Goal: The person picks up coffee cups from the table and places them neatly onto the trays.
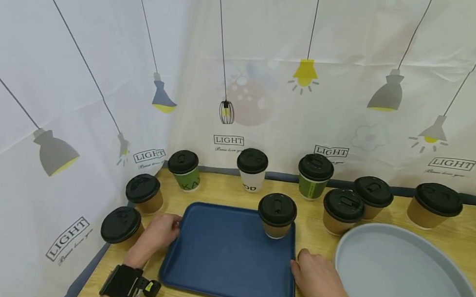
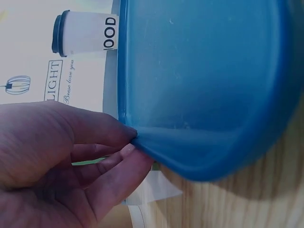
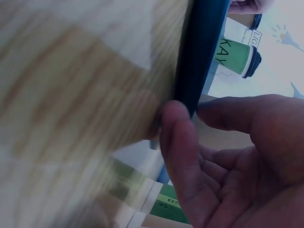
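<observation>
A blue rectangular tray point(image 1: 231, 260) lies in front of me. My left hand point(image 1: 162, 230) pinches its left edge, and in the left wrist view the thumb and fingertips meet on the rim. On the opposite side, my right hand point(image 1: 320, 280) holds the tray's right edge; the right wrist view has its thumb and a finger point(image 3: 178, 137) on either side of the rim. A brown paper cup point(image 1: 276, 229) with a black lid stands upright in the tray's far right corner.
Behind the tray stand a green cup point(image 1: 186, 179), a white cup point(image 1: 252, 179) and another green cup point(image 1: 312, 186), all black-lidded. Brown cups flank them, including one point(image 1: 121, 226) beside my left wrist. A large grey oval tray point(image 1: 407, 285) lies at right, near my right forearm.
</observation>
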Motion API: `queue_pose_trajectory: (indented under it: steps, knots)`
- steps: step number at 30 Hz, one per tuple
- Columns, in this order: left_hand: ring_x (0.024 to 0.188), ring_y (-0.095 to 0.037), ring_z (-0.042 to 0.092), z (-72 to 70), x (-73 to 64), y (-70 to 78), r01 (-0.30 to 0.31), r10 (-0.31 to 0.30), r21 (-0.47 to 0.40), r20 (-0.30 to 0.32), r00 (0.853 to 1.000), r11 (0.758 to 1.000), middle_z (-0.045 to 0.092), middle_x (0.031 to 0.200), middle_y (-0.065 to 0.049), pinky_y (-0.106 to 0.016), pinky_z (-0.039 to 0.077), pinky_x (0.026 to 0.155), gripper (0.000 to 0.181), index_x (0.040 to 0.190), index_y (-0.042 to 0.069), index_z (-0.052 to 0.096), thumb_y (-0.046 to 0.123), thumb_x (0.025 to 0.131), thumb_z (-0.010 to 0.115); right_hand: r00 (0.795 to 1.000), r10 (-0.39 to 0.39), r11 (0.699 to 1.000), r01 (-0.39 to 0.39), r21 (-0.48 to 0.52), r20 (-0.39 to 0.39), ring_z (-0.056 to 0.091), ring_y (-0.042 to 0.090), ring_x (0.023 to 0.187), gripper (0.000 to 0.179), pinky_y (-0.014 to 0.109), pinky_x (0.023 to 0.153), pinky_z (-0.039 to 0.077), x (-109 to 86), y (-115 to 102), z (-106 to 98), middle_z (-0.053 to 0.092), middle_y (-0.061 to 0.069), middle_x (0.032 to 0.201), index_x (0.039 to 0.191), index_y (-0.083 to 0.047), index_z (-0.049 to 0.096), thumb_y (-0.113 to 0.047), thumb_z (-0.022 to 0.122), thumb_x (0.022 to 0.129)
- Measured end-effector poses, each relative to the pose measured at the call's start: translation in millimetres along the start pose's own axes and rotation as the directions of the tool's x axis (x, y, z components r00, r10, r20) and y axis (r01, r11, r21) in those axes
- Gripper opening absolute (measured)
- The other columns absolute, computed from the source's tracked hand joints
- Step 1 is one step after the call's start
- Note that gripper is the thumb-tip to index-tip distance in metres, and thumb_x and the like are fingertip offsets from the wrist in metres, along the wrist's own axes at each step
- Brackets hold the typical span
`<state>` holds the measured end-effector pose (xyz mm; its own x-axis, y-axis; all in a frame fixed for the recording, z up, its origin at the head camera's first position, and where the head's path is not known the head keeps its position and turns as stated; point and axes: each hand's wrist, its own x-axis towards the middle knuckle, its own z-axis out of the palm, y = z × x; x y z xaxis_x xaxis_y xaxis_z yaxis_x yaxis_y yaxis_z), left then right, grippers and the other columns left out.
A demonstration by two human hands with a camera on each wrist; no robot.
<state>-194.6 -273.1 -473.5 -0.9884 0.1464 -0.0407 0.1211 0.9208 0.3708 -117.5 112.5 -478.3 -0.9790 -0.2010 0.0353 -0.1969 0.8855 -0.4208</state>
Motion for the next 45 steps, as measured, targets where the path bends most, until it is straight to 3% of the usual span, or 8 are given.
queue_pose_trajectory:
  steps: [10, 19, 28, 35, 45]
  knots:
    - [0.07, -0.016, 0.055, 2.9, -0.7, 10.4, 0.0, 0.001, -0.021, 0.031, 1.0, 1.0, 0.064, 0.082, -0.006, -0.037, 0.051, 0.068, 0.029, 0.12, -0.008, 0.071, -0.003, 0.092, 0.064, 0.991, 0.113, 0.993, -0.11, -0.047, 0.07, 0.047, 0.021, 0.049, 0.027, 0.035, 0.047, 0.038, 4.0, -0.4, -2.2, 0.046, 0.005, 0.059, 0.079, -0.007, 0.056, -0.02, 0.07, 0.098]
    - [0.068, -0.014, 0.055, 4.4, -4.0, 16.5, -0.004, 0.006, -0.053, 0.045, 0.999, 0.999, 0.064, 0.082, -0.004, -0.033, 0.048, 0.062, 0.028, 0.12, -0.008, 0.07, -0.002, 0.092, 0.066, 0.994, 0.091, 0.994, -0.087, -0.07, 0.055, 0.054, 0.023, 0.053, 0.02, 0.041, 0.05, 0.047, 0.9, 8.0, -3.8, 0.051, 0.007, 0.063, 0.083, -0.004, 0.058, -0.013, 0.072, 0.095]
    - [0.076, -0.016, 0.061, 9.6, -6.5, 28.8, -0.036, 0.044, -0.113, 0.068, 0.997, 0.993, 0.067, 0.086, -0.006, -0.035, 0.053, 0.068, 0.029, 0.116, -0.009, 0.07, -0.004, 0.088, 0.07, 0.992, 0.097, 0.995, -0.095, -0.038, 0.082, 0.051, 0.018, 0.054, 0.022, 0.038, 0.05, 0.042, -9.0, 25.1, -16.1, 0.048, 0.003, 0.062, 0.078, -0.009, 0.055, -0.01, 0.071, 0.093]
    - [0.073, -0.015, 0.054, 11.2, -11.2, 41.6, -0.04, 0.057, -0.136, 0.124, 0.991, 0.99, 0.062, 0.082, -0.002, -0.033, 0.048, 0.065, 0.029, 0.117, -0.008, 0.069, -0.001, 0.089, 0.07, 0.985, 0.104, 0.994, -0.105, 0.001, 0.136, 0.045, 0.016, 0.055, 0.028, 0.033, 0.052, 0.035, -18.6, 40.6, -23.1, 0.046, 0.001, 0.062, 0.077, -0.013, 0.05, -0.01, 0.073, 0.094]
    - [0.076, -0.015, 0.057, 19.4, -11.8, 51.0, -0.04, 0.069, -0.185, 0.153, 0.986, 0.982, 0.063, 0.086, -0.003, -0.035, 0.051, 0.068, 0.031, 0.119, -0.006, 0.068, 0.001, 0.09, 0.071, 0.988, 0.095, 0.995, -0.098, 0.02, 0.12, 0.056, 0.014, 0.063, 0.012, 0.037, 0.058, 0.047, -24.4, 61.5, -27.8, 0.061, -0.003, 0.072, 0.091, -0.007, 0.063, -0.011, 0.074, 0.093]
